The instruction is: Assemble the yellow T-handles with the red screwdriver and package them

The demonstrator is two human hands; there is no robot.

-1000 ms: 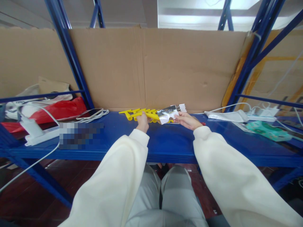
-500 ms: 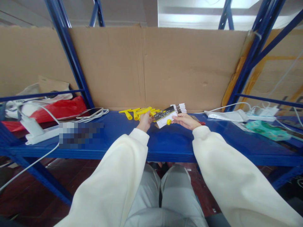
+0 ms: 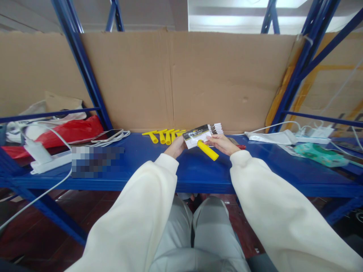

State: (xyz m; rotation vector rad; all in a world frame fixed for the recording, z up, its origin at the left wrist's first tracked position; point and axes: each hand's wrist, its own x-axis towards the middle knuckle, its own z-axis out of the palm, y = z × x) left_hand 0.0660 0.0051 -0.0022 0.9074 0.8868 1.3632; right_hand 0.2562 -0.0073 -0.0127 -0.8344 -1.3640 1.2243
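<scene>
A black-and-white printed card (image 3: 192,138) is held between my two hands above the blue shelf. A yellow T-shaped tool's round handle (image 3: 208,150) sticks out through the card's front, pointing down to the right. The tool's head is hidden behind the card. My left hand (image 3: 176,146) is closed at the card's left edge, its fingertips partly behind it. With thumb and fingers, my right hand (image 3: 222,144) pinches the card's right edge, close beside the handle. Several more yellow T-shaped tools (image 3: 162,137) lie in a row just beyond my left hand.
Several white-and-black cards (image 3: 217,128) lie fanned behind my right hand, against the cardboard panel (image 3: 215,79). A red item (image 3: 241,147) is beside my right wrist. Leftward are a phone (image 3: 107,135) and a power strip (image 3: 52,162); a green packet (image 3: 320,154) lies rightward.
The yellow handle has come through the card toward me; before, only its tip showed. My left hand has moved slightly right, to the card's edge.
</scene>
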